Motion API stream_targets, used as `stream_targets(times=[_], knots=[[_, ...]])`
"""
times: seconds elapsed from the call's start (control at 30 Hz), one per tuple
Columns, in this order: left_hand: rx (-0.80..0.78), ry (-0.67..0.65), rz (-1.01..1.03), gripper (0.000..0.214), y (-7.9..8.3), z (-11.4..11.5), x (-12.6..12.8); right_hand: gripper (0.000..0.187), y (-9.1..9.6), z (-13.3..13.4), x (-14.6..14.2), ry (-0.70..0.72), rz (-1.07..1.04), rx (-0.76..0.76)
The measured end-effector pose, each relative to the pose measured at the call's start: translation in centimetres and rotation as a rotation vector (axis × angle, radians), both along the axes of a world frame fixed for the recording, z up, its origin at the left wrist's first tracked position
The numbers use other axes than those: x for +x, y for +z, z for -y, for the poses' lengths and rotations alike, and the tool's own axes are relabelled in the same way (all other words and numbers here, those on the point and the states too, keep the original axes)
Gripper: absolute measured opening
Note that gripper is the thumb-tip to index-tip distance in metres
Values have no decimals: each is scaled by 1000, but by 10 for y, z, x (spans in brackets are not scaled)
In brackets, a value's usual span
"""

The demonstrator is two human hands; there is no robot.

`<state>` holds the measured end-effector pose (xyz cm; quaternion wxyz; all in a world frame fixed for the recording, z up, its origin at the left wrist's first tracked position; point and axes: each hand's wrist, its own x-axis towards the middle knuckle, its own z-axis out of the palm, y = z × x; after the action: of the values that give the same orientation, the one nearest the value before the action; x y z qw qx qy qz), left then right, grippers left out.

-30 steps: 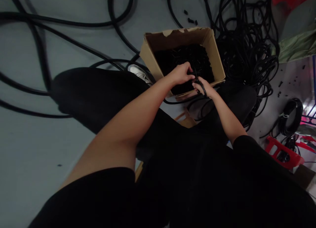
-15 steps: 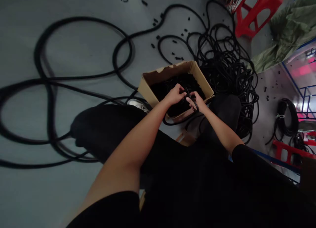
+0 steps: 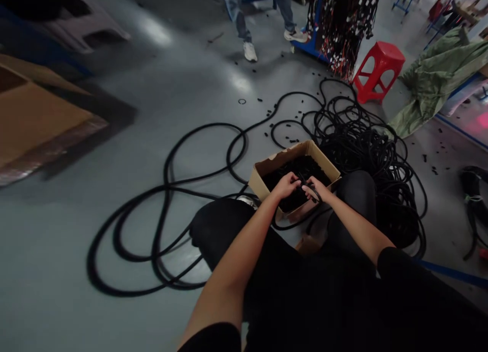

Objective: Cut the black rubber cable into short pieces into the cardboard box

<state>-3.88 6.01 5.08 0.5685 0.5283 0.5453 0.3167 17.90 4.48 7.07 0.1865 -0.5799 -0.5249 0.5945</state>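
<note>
Both my hands are close together over an open cardboard box [image 3: 263, 192] that holds many short black pieces [image 3: 301, 164]. My left hand [image 3: 286, 186] is closed, its fingertips pinched on a dark bit that looks like the end of black tubing. My right hand [image 3: 317, 188] is closed around what looks like black-handled scissors [image 3: 314, 195], the thin blades pointing toward the left fingertips. Dark items against the dark box contents make the exact contact hard to see. Long black tubing [image 3: 168, 189] loops over the floor and runs under the box's near side.
A tangled heap of black tubing [image 3: 358, 133] lies right of the box. Beyond are a red stool [image 3: 379, 69], green cloth [image 3: 430, 80], and a rack of hanging wires [image 3: 339, 21]. A person's legs [image 3: 238, 16] stand behind. A large carton [image 3: 46, 118] is at left.
The view has tilted up and swung left, bringing the carton and the other person's legs into sight. Both hands stay together over the box in nearly the same pose.
</note>
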Motion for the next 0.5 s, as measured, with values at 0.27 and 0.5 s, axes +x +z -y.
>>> stream_targets(times=[0.27, 0.5], knots=[[-90, -66, -33, 44, 25, 9, -26, 67, 11, 5, 1, 139, 7, 90], [-119, 118, 40, 42, 0, 17, -16, 65, 3, -10, 0, -34, -40, -24]])
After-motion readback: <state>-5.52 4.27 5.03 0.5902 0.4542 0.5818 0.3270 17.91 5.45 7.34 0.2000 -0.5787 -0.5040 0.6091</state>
